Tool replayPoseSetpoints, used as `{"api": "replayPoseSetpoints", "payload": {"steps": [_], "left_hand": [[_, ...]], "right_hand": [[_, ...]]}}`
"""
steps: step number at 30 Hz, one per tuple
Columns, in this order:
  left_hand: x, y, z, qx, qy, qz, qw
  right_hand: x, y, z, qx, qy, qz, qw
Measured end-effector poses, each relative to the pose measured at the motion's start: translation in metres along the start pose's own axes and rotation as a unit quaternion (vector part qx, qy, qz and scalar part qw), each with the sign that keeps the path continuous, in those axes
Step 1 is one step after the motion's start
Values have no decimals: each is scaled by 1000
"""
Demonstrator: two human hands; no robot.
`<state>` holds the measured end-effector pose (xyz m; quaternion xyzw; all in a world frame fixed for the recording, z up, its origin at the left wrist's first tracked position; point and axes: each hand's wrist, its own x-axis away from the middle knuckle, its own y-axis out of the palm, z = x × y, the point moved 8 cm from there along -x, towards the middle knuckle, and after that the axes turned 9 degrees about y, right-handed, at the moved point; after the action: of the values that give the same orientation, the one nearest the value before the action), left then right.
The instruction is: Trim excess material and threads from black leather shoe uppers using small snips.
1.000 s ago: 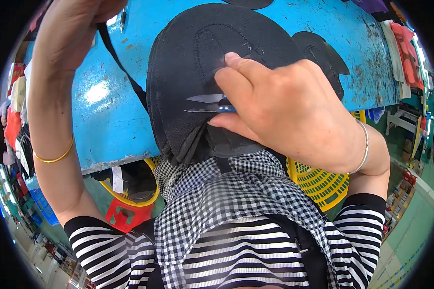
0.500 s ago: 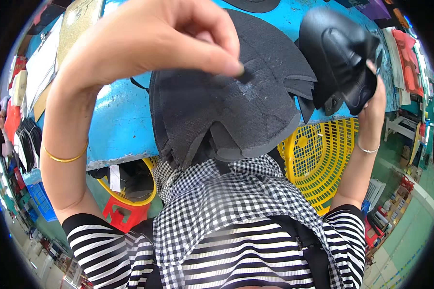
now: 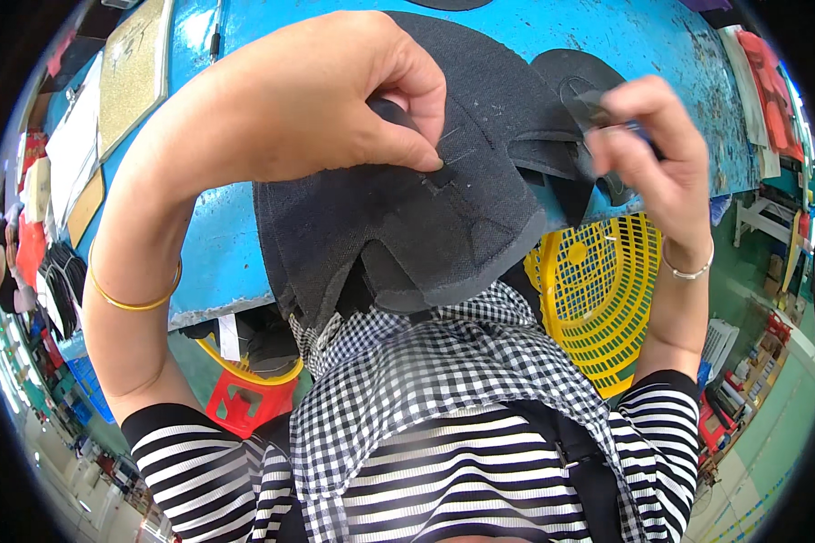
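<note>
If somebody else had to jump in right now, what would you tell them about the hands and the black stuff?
Left hand: raised, thumb and fingers pinching the big dark fabric piece near a small notch.
Right hand: raised to the right, fingers closed on a smaller dark piece; whether it also holds a tool cannot be told.
The big piece hangs over the near edge of the blue table; a yellow basket sits below on the right.
Done and left: the picture does not settle either.

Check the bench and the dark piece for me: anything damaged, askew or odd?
The blue table is scuffed, its paint chipped along the near edge. The dark fabric piece under the left hand overhangs that edge. The right hand pinches a small dark piece.
</note>
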<state>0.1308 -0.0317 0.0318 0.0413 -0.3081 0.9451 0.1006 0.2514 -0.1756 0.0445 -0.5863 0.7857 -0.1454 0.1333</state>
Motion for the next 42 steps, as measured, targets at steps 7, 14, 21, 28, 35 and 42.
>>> {"api": "replayPoseSetpoints", "payload": {"steps": [7, 14, 21, 28, 35, 42], "left_hand": [[7, -11, -10, -74, -20, -2, 997], [8, -11, -20, -12, -48, -17, 999], [10, -12, -18, -45, -39, 8, 998], [13, -13, -18, -34, -18, -5, 999], [14, -16, -26, 33, 5, 52, 998], [58, -65, -40, 164, -62, 274, 946]], "right_hand": [[-29, 56, -18, 230, -148, -137, 952], [-38, 56, -13, 142, -86, -264, 950], [-47, 68, -38, 336, -199, -109, 914], [-68, 64, -39, 313, -67, -159, 934], [-70, 64, -45, 277, 145, -319, 894], [-30, 112, -61, 500, -178, -166, 831]]}}
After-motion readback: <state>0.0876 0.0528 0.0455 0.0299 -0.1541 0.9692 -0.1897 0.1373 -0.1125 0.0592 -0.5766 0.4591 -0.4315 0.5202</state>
